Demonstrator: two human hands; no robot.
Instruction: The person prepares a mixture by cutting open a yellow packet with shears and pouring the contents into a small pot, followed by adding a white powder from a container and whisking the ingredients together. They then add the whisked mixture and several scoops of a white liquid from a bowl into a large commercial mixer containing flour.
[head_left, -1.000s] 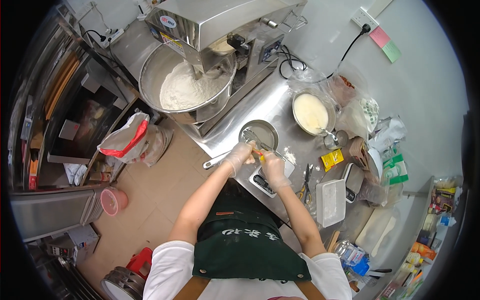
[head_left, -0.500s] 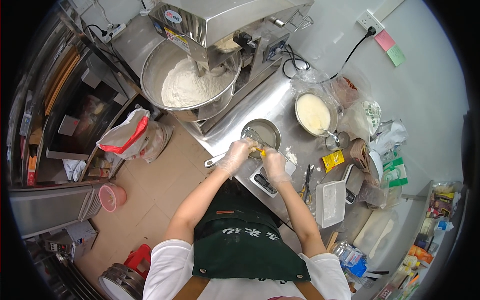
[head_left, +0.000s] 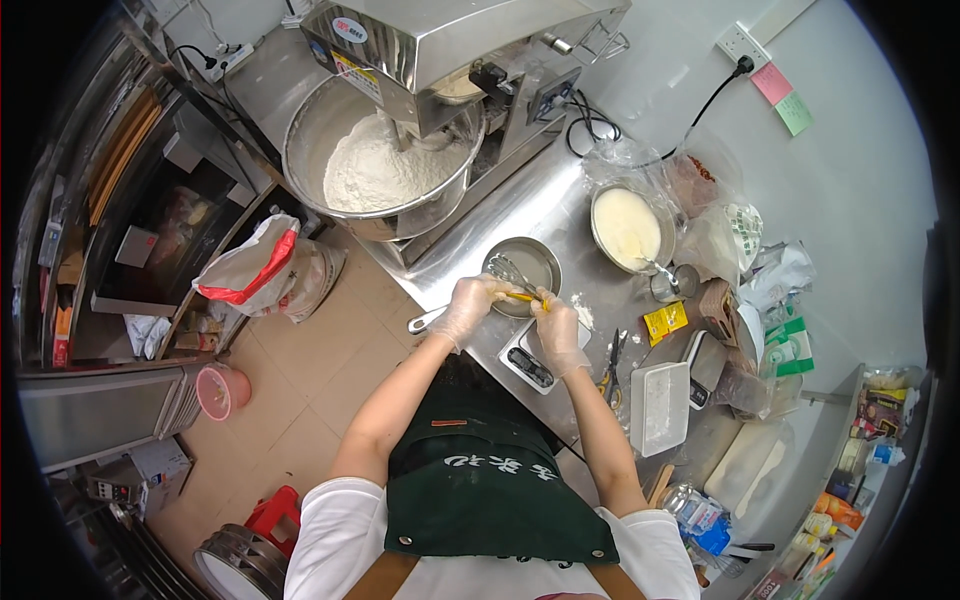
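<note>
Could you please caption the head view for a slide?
Gloved hands hold a small yellow item over a metal pan.

I have a slim yellow packet (head_left: 522, 296) pinched between the fingers (head_left: 490, 286) of both hands, stretched crosswise over the round metal pan's (head_left: 540, 262) near side.

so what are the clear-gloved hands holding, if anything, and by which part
The left hand pinches a small, narrow yellow item near its left end; the right hand grips its right end. Its exact kind is unclear.
</note>
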